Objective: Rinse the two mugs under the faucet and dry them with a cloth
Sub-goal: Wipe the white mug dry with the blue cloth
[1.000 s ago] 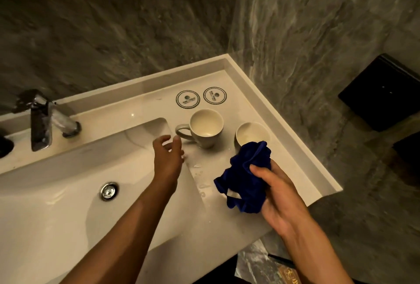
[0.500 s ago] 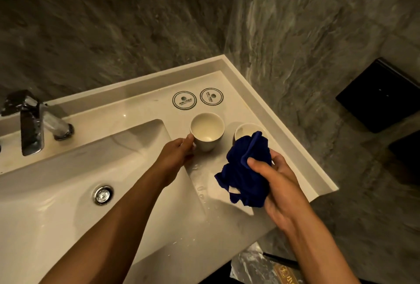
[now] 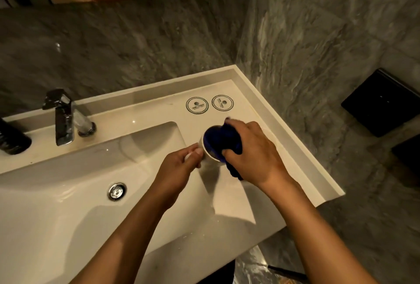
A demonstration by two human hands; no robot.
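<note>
My left hand (image 3: 181,165) grips a white mug (image 3: 210,156) by its handle side, holding it just above the counter at the basin's right edge. My right hand (image 3: 256,154) presses a dark blue cloth (image 3: 219,141) into the mug's mouth, and the cloth fills the opening and hangs down past my palm. The second mug is hidden behind my right hand and the cloth. The chrome faucet (image 3: 64,117) stands at the back left of the basin, with no water running.
The white sink basin (image 3: 68,204) with its metal drain (image 3: 117,191) lies to the left. Two round coasters (image 3: 197,105) sit near the counter's back rim. A dark bottle (image 3: 12,139) stands left of the faucet. Marble walls close in behind and on the right.
My left hand took hold of the left mug and lifted it. My right hand brought the blue cloth over and pushed it into the mug, covering the second mug from view.
</note>
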